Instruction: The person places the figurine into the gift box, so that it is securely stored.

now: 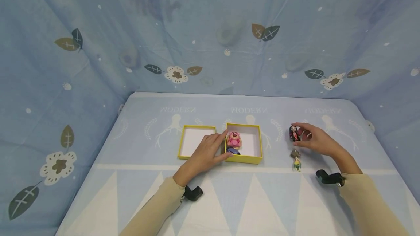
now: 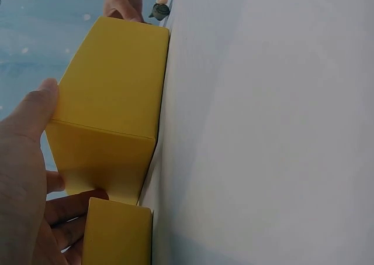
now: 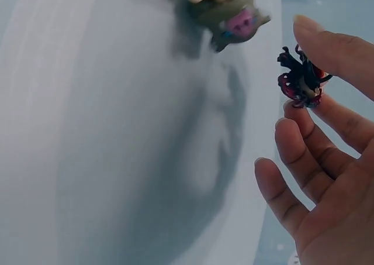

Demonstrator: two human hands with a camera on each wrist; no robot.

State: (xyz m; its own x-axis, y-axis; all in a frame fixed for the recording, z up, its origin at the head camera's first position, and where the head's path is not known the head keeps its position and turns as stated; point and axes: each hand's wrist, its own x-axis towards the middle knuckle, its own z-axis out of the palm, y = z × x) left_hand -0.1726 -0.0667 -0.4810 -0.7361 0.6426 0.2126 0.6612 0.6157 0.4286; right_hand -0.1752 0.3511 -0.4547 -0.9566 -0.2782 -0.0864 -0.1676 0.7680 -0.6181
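My left hand (image 1: 206, 151) holds the left side of an open yellow box (image 1: 244, 158), thumb over its near left corner and fingers along its left wall. Inside lie a pink bear figure (image 1: 234, 140) and a blue-purple figure (image 1: 233, 150), partly hidden by the thumb. In the left wrist view, that hand (image 2: 26, 171) grips the box (image 2: 111, 78) from outside. My right hand (image 1: 316, 140) pinches a small black-and-red figure (image 1: 294, 134) between thumb and forefinger; in the right wrist view the figure (image 3: 305, 82) shows at the fingertips of the hand (image 3: 333, 165).
A shallow yellow-rimmed lid (image 1: 193, 141) lies left of the box, its white inside facing up. A figure with a grey-green top and yellow-green lower part (image 1: 296, 161) is on the table nearer me than the right hand. Blue patterned cloth (image 1: 210, 39) hangs behind the table.
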